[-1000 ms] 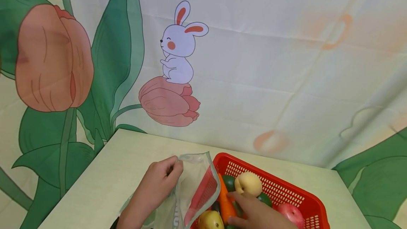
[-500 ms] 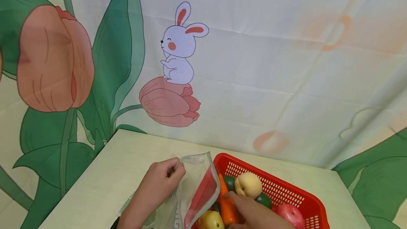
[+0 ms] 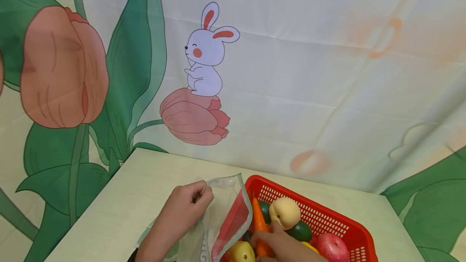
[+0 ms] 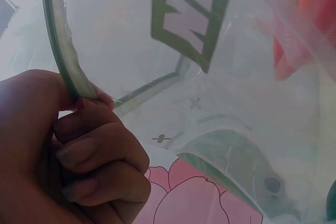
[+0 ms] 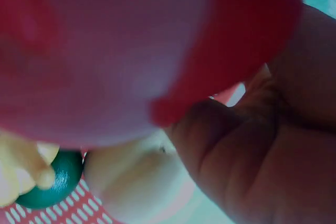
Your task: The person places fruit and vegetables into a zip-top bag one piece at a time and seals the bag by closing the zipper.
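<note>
My left hand (image 3: 183, 207) pinches the top edge of a clear plastic zip bag (image 3: 223, 203) with a pale green border and printed letters. In the left wrist view its fingers (image 4: 100, 153) are curled below the pinched rim. The bag's mouth gapes toward the red basket (image 3: 349, 229). Inside the basket, my right hand (image 3: 285, 246) grips an orange carrot (image 3: 259, 217), its index finger across it and its thumb low beside it. The carrot's lower end is partly hidden by the hand. In the right wrist view a pinkish-red round fruit (image 5: 115, 51) blocks much of the hand.
Around the carrot lie a pale peach-like fruit (image 3: 285, 212), a yellowish pear-like fruit (image 3: 241, 252), dark green produce (image 3: 300, 231) and a bit of something yellow (image 3: 309, 247). The basket stands on a pale table (image 3: 160, 169) before a printed curtain (image 3: 276, 72).
My right hand has shifted left over the carrot and closed round it, and the carrot has moved slightly. Some yellow produce now shows beside the hand. The left hand stays nearly still with the bag.
</note>
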The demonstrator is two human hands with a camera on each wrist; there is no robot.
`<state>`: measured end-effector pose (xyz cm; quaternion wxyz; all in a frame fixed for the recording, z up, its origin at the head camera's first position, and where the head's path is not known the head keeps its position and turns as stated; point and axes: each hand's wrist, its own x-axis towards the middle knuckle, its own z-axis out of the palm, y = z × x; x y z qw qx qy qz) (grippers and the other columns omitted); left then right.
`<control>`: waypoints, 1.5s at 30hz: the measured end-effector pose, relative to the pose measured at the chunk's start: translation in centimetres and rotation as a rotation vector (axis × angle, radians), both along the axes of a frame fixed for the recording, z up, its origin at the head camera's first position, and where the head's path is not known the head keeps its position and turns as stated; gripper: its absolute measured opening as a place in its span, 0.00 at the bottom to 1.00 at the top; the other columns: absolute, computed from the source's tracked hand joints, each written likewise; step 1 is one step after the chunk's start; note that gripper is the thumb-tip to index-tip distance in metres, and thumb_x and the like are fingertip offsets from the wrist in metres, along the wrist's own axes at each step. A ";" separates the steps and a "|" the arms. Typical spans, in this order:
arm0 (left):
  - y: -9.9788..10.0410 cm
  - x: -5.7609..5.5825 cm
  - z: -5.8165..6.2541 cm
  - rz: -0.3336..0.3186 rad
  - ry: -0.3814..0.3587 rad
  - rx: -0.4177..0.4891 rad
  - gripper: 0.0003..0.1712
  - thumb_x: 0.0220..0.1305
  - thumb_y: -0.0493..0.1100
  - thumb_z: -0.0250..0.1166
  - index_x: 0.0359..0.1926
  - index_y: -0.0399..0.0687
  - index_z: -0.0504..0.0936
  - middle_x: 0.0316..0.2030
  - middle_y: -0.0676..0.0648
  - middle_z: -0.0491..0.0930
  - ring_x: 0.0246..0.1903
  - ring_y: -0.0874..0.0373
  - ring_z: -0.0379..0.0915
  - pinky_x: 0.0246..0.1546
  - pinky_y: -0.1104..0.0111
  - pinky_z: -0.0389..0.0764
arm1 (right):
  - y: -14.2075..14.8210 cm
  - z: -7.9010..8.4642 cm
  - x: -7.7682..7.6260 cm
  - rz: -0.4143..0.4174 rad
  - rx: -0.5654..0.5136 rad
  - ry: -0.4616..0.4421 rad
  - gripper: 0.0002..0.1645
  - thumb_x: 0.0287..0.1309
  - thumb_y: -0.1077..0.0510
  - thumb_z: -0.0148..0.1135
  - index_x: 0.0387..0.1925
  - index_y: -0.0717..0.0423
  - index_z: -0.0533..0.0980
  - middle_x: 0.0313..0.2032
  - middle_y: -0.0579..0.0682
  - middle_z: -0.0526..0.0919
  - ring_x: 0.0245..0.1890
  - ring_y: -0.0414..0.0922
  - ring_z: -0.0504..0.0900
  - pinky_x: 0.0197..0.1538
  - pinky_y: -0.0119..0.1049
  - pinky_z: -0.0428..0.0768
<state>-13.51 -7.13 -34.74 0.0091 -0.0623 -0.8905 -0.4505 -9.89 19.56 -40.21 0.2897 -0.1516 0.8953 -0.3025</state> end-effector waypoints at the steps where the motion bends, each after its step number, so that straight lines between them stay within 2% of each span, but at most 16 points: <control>1: 0.0 0.0 0.0 0.001 0.004 -0.002 0.17 0.57 0.45 0.51 0.12 0.56 0.64 0.09 0.56 0.59 0.13 0.65 0.57 0.15 0.74 0.58 | 0.0 0.0 0.0 -0.012 -0.003 -0.008 0.11 0.51 0.46 0.62 0.36 0.30 0.70 0.49 0.57 0.61 0.27 0.42 0.72 0.27 0.32 0.69; 3: 0.0 0.0 0.0 0.004 0.005 -0.005 0.17 0.57 0.45 0.51 0.12 0.55 0.64 0.09 0.55 0.59 0.13 0.65 0.57 0.14 0.73 0.58 | -0.1 0.1 0.0 -0.020 -0.026 -0.003 0.11 0.51 0.49 0.63 0.36 0.33 0.70 0.44 0.55 0.61 0.27 0.42 0.71 0.27 0.31 0.68; 7: 0.0 0.0 0.0 0.007 -0.016 0.004 0.16 0.57 0.45 0.51 0.13 0.55 0.65 0.10 0.55 0.58 0.13 0.64 0.57 0.13 0.73 0.58 | -0.1 0.3 -0.2 -0.027 -0.072 0.015 0.14 0.48 0.55 0.63 0.37 0.38 0.70 0.41 0.55 0.61 0.29 0.43 0.70 0.27 0.31 0.68; 11: 0.0 -0.1 0.0 0.005 -0.019 0.000 0.16 0.57 0.45 0.51 0.13 0.55 0.65 0.10 0.55 0.59 0.13 0.64 0.58 0.14 0.73 0.59 | -0.1 0.4 -0.3 -0.001 -0.069 0.090 0.15 0.46 0.57 0.62 0.37 0.38 0.71 0.39 0.52 0.63 0.32 0.43 0.69 0.29 0.30 0.68; 14: 0.0 -0.1 -0.1 0.009 -0.008 -0.022 0.17 0.57 0.46 0.51 0.13 0.56 0.65 0.09 0.56 0.60 0.14 0.65 0.59 0.15 0.73 0.59 | 0.0 0.8 -0.4 0.027 -0.044 0.149 0.16 0.46 0.57 0.62 0.37 0.37 0.71 0.41 0.50 0.64 0.35 0.43 0.69 0.32 0.31 0.68; 17: 0.1 -0.1 -0.1 0.013 -0.015 -0.026 0.17 0.57 0.46 0.51 0.13 0.56 0.65 0.09 0.56 0.60 0.14 0.64 0.59 0.15 0.73 0.59 | 0.1 1.4 -0.4 0.033 -0.036 0.168 0.16 0.46 0.58 0.61 0.37 0.38 0.71 0.43 0.50 0.66 0.35 0.44 0.69 0.33 0.33 0.69; 22: 0.1 -0.1 0.0 0.009 -0.040 -0.004 0.16 0.58 0.46 0.51 0.14 0.55 0.65 0.10 0.54 0.60 0.13 0.63 0.59 0.13 0.72 0.59 | 0.2 2.2 -0.3 -0.001 -0.019 0.184 0.15 0.48 0.59 0.59 0.38 0.38 0.70 0.47 0.53 0.65 0.33 0.44 0.71 0.31 0.34 0.70; 24: 0.1 -0.1 0.0 0.006 -0.036 -0.003 0.16 0.58 0.46 0.51 0.14 0.55 0.65 0.10 0.54 0.59 0.13 0.63 0.58 0.13 0.73 0.59 | 0.1 2.6 -0.2 -0.018 -0.001 0.209 0.15 0.49 0.58 0.58 0.38 0.36 0.69 0.49 0.53 0.65 0.29 0.42 0.72 0.28 0.33 0.70; 28: 0.1 -0.1 -0.1 0.007 -0.048 0.002 0.15 0.57 0.46 0.50 0.14 0.54 0.66 0.11 0.55 0.58 0.13 0.64 0.58 0.14 0.73 0.59 | -0.2 3.7 0.0 -0.061 0.060 0.282 0.14 0.53 0.56 0.56 0.37 0.30 0.67 0.50 0.47 0.64 0.27 0.39 0.72 0.26 0.30 0.69; 33: 0.1 -0.1 -0.1 0.010 -0.049 -0.006 0.15 0.57 0.46 0.51 0.14 0.55 0.66 0.11 0.55 0.58 0.13 0.64 0.58 0.14 0.73 0.59 | -0.6 5.4 0.3 -0.102 0.114 0.392 0.16 0.54 0.55 0.54 0.38 0.28 0.65 0.51 0.40 0.65 0.38 0.40 0.71 0.31 0.29 0.73; 38: 0.1 -0.1 0.0 0.014 -0.049 -0.007 0.16 0.58 0.47 0.50 0.14 0.55 0.66 0.11 0.55 0.58 0.13 0.63 0.58 0.14 0.73 0.58 | -1.5 7.4 1.2 -0.144 0.124 0.462 0.18 0.51 0.56 0.55 0.36 0.26 0.65 0.49 0.33 0.64 0.41 0.38 0.69 0.30 0.27 0.72; 41: 0.1 -0.2 -0.1 0.014 -0.053 -0.015 0.16 0.58 0.48 0.51 0.15 0.55 0.67 0.11 0.56 0.59 0.14 0.62 0.59 0.14 0.73 0.58 | -2.2 8.2 1.9 -0.096 0.096 0.588 0.22 0.47 0.58 0.57 0.35 0.23 0.65 0.54 0.30 0.63 0.42 0.36 0.69 0.31 0.25 0.73; 45: 0.1 -0.3 -0.2 0.012 -0.011 -0.034 0.17 0.59 0.48 0.52 0.13 0.56 0.66 0.10 0.57 0.59 0.14 0.63 0.58 0.14 0.74 0.56 | -2.9 8.6 2.5 0.072 0.009 0.732 0.26 0.41 0.63 0.56 0.38 0.28 0.66 0.55 0.37 0.66 0.33 0.30 0.71 0.28 0.21 0.70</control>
